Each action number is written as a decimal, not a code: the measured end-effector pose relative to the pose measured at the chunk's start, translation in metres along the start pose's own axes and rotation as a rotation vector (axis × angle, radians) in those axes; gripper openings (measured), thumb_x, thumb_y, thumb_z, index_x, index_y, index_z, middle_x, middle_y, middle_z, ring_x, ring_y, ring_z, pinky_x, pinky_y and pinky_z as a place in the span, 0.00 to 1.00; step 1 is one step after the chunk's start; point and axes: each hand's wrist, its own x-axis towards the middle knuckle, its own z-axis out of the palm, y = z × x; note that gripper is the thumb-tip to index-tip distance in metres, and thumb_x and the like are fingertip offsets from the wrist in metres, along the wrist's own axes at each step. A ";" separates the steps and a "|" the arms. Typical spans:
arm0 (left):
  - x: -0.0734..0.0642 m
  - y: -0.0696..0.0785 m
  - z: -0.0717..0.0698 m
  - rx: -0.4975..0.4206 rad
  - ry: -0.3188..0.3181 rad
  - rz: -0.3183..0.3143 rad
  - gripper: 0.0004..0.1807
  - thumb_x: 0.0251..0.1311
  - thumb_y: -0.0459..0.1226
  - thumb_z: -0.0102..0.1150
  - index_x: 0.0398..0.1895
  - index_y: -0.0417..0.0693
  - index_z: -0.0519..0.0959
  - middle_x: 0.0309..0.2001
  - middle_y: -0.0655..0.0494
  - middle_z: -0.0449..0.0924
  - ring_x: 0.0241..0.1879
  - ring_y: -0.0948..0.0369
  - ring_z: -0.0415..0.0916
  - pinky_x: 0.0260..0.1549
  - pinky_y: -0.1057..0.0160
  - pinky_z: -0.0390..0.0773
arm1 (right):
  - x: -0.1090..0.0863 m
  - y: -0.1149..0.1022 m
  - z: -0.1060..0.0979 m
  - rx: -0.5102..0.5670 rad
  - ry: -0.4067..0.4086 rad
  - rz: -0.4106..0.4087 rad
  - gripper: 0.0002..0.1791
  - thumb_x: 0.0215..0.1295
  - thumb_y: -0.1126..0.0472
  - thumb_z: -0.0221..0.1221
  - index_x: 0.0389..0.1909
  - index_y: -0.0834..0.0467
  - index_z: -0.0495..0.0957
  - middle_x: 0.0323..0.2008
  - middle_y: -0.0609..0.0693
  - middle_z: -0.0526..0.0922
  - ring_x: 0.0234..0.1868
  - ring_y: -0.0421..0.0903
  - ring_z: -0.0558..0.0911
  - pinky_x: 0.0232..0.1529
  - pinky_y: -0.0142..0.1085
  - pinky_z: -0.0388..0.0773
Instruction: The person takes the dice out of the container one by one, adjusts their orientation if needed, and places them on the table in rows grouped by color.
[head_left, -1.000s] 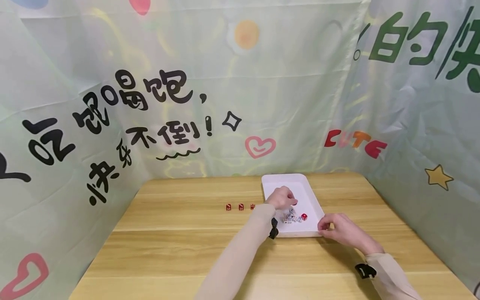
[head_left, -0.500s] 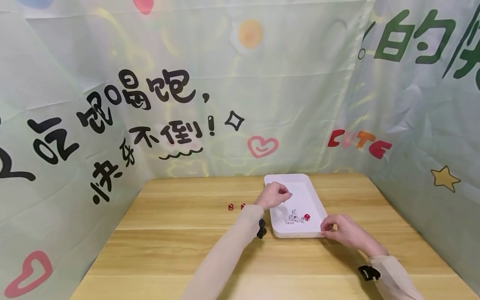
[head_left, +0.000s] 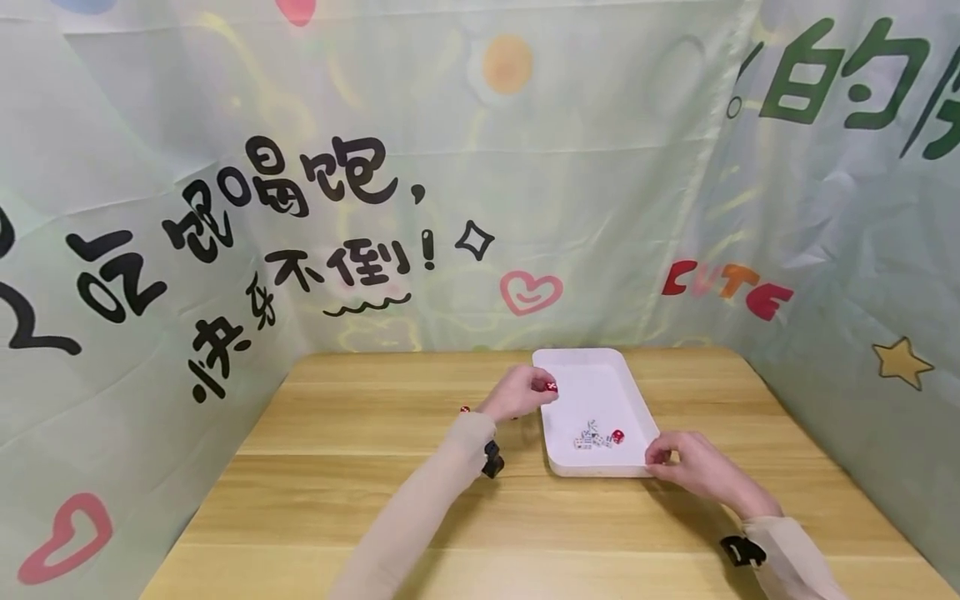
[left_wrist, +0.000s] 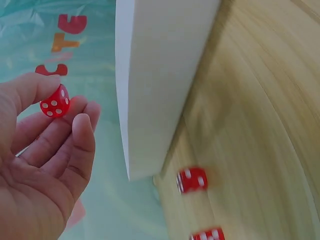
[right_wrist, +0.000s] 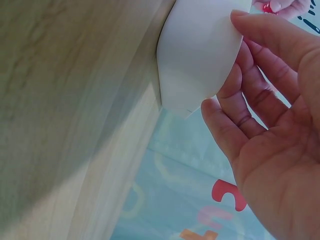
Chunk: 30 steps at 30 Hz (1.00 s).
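While the left hand (head_left: 516,393) pinches a red die (left_wrist: 55,103), the right hand (head_left: 703,468) grips a white tray (head_left: 596,387). White dice (head_left: 583,442) lie inside.

- Light wooden table (head_left: 315,508)
- Pale green cloth (head_left: 592,217) hanging behind the table and along both sides
- Black writing (head_left: 290,265) on the cloth, left
- Green writing (head_left: 813,79), upper right
- Smiling pink heart (head_left: 530,297), low on the back
- Word CUTE (head_left: 737,283) in coloured letters
- Yellow star (head_left: 903,362), far right
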 end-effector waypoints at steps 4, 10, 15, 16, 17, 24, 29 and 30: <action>-0.012 -0.011 -0.013 -0.052 0.017 -0.010 0.12 0.61 0.37 0.64 0.46 0.41 0.83 0.38 0.57 0.86 0.37 0.67 0.80 0.39 0.69 0.78 | -0.002 -0.001 -0.001 -0.003 -0.002 0.011 0.10 0.54 0.65 0.69 0.25 0.46 0.80 0.26 0.35 0.78 0.30 0.31 0.73 0.33 0.32 0.74; -0.031 -0.032 -0.033 -0.051 0.048 -0.058 0.09 0.61 0.38 0.65 0.42 0.46 0.84 0.36 0.59 0.84 0.36 0.66 0.79 0.41 0.66 0.79 | -0.003 -0.001 -0.001 -0.017 -0.001 0.010 0.11 0.53 0.65 0.69 0.24 0.46 0.80 0.26 0.34 0.77 0.30 0.30 0.73 0.33 0.31 0.74; -0.043 -0.048 -0.049 -0.052 0.066 -0.091 0.10 0.60 0.37 0.65 0.44 0.46 0.84 0.38 0.57 0.84 0.39 0.63 0.80 0.44 0.63 0.80 | -0.002 -0.001 0.001 -0.021 0.007 -0.005 0.11 0.54 0.65 0.69 0.24 0.45 0.80 0.26 0.34 0.77 0.30 0.31 0.73 0.33 0.31 0.74; -0.044 -0.051 -0.052 -0.056 0.070 -0.095 0.11 0.60 0.37 0.65 0.45 0.45 0.83 0.38 0.56 0.85 0.39 0.62 0.80 0.44 0.62 0.80 | -0.002 0.000 0.001 -0.022 0.012 -0.010 0.11 0.54 0.65 0.69 0.24 0.45 0.80 0.26 0.34 0.77 0.30 0.31 0.73 0.33 0.31 0.74; -0.046 -0.054 -0.054 -0.056 0.074 -0.098 0.12 0.60 0.37 0.65 0.46 0.45 0.83 0.39 0.55 0.85 0.40 0.62 0.81 0.45 0.62 0.80 | -0.002 0.000 0.001 -0.021 0.014 -0.012 0.12 0.53 0.65 0.69 0.24 0.45 0.79 0.26 0.34 0.77 0.30 0.31 0.73 0.33 0.31 0.74; -0.054 -0.071 -0.069 -0.060 0.100 -0.129 0.15 0.58 0.36 0.66 0.48 0.41 0.82 0.41 0.52 0.85 0.42 0.59 0.82 0.47 0.59 0.80 | -0.001 0.000 0.001 -0.014 0.013 -0.029 0.11 0.53 0.66 0.69 0.24 0.45 0.80 0.26 0.34 0.76 0.30 0.30 0.73 0.32 0.31 0.74; -0.059 -0.084 -0.081 -0.063 0.109 -0.172 0.16 0.57 0.34 0.67 0.48 0.38 0.81 0.39 0.53 0.84 0.40 0.59 0.80 0.44 0.60 0.81 | -0.001 0.000 0.000 -0.023 0.011 -0.044 0.11 0.53 0.66 0.69 0.24 0.46 0.80 0.26 0.34 0.76 0.30 0.31 0.73 0.32 0.33 0.74; -0.060 -0.087 -0.083 -0.058 0.111 -0.178 0.16 0.57 0.34 0.66 0.48 0.38 0.81 0.39 0.53 0.84 0.39 0.59 0.80 0.43 0.60 0.81 | 0.000 0.000 0.000 -0.027 0.011 -0.047 0.11 0.53 0.66 0.69 0.24 0.47 0.80 0.26 0.34 0.76 0.30 0.31 0.73 0.32 0.33 0.75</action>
